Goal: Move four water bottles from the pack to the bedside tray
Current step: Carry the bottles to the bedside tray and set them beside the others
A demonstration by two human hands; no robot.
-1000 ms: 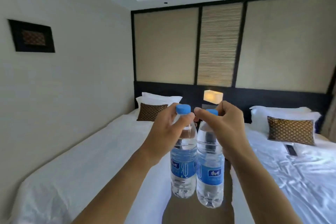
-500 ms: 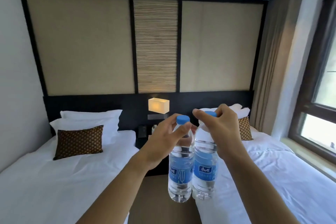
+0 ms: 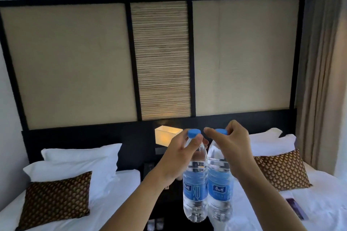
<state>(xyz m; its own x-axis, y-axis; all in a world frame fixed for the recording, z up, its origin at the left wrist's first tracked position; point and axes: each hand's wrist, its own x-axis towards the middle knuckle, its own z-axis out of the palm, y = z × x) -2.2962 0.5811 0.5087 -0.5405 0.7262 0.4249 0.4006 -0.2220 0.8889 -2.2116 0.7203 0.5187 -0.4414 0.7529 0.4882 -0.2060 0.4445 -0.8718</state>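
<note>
two water bottles (image 3: 195, 180) upright, side by side, each hand's grip, left hand (image 3: 178, 157) and right hand (image 3: 234, 148), pinched tight at its neck

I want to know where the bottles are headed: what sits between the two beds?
In the head view, a dark nightstand fills the gap between the left bed and right bed, with a lit lamp above it. No tray is discernible.

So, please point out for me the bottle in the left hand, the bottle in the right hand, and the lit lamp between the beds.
left bottle (image 3: 195, 191), head view, on its blue label.
right bottle (image 3: 219, 189), head view, on its blue label.
lamp (image 3: 164, 138), head view, on its glowing shade.
</note>
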